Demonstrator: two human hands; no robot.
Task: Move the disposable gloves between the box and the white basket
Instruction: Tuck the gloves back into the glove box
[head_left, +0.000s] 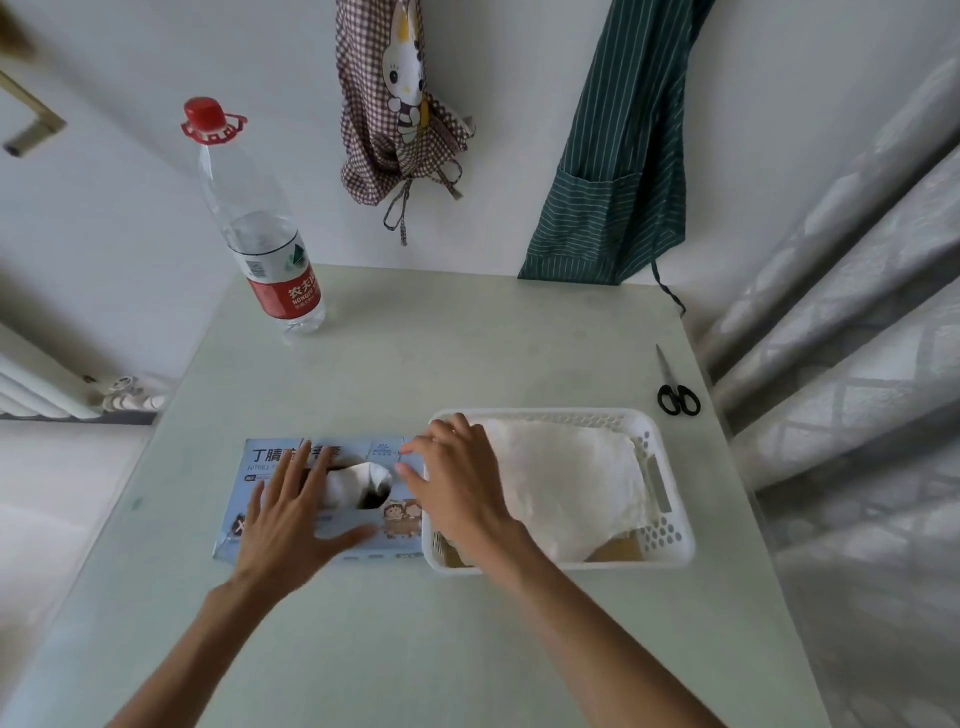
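A pale blue glove box (322, 499) lies flat on the pale worktop (467, 649), left of centre in the frame, touching the white basket (670, 525) to its right. The box top carries large dark Chinese characters, of which "丁腈" can be read at the left before a hand covers the rest; a cartoon pair of children is printed near its lower right corner. A white glove (358, 480) sticks up out of the oval opening in the box top. The left hand (291, 519) lies flat on the box with straight, spread fingers, pressing on it and holding nothing. The right hand (457, 478) hovers over the seam between box and basket, fingers loosely bent toward the opening, nothing in its grasp. In the basket lies a heap of white gloves (566, 483). At the upper left of the worktop stands a clear water bottle (260, 223) with a red cap and a red label reading "农夫" and "NONGFU". Black-handled scissors (675, 387) lie at the right edge. A checked apron with a cartoon rabbit (400, 104) and a green striped apron (618, 156) hang on the wall.
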